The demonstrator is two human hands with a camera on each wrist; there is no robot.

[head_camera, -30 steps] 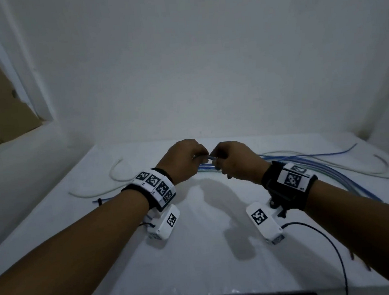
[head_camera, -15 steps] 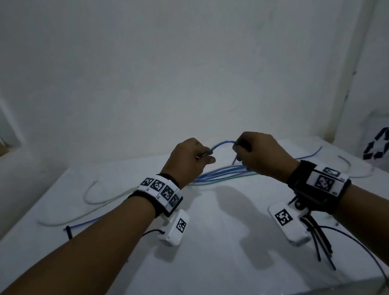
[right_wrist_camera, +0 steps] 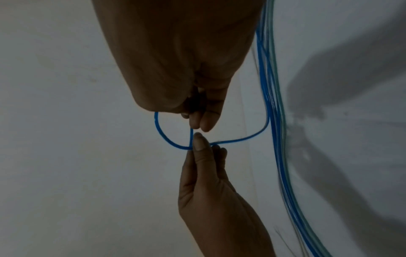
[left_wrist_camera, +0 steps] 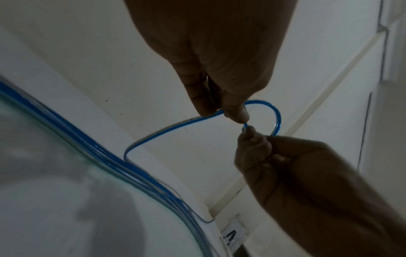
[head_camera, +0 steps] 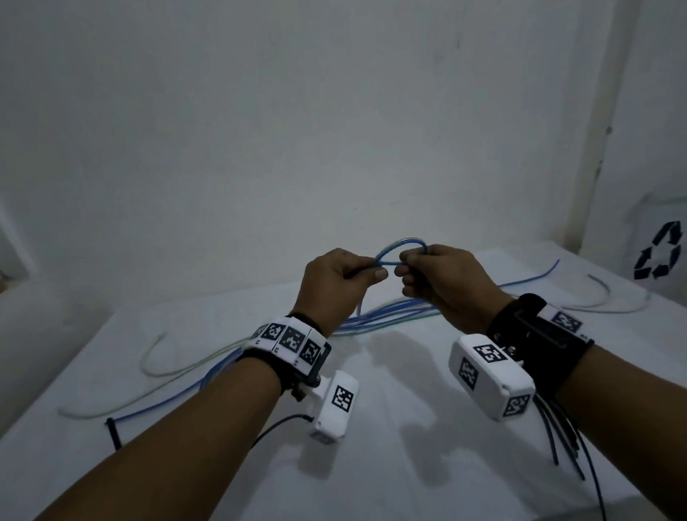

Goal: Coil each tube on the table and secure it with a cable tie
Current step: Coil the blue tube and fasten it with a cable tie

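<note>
Both hands hold one thin blue tube point(head_camera: 399, 245) up above the white table point(head_camera: 389, 441), bent into a small loop. My left hand point(head_camera: 337, 281) pinches the tube between thumb and finger where the loop crosses. My right hand point(head_camera: 438, 279) pinches the tube's end right beside it. In the left wrist view the loop point(left_wrist_camera: 277, 118) curves between the left hand point(left_wrist_camera: 222, 104) and the right hand point(left_wrist_camera: 255, 139). The right wrist view shows the same loop point(right_wrist_camera: 161, 133). From the left hand the tube drops to a bundle of blue and clear tubes point(head_camera: 383, 312) lying on the table.
More clear tubes point(head_camera: 152, 359) curl at the table's left and far right point(head_camera: 608, 305). A black cable tie point(head_camera: 113, 432) lies near the left edge; several black ties point(head_camera: 561, 432) hang under my right wrist. A white bag with a recycling mark point(head_camera: 658, 256) stands at right.
The hands have risen and come close together, and the blue tube between them has closed from an open arc into a small loop. The view has shifted to the right.
</note>
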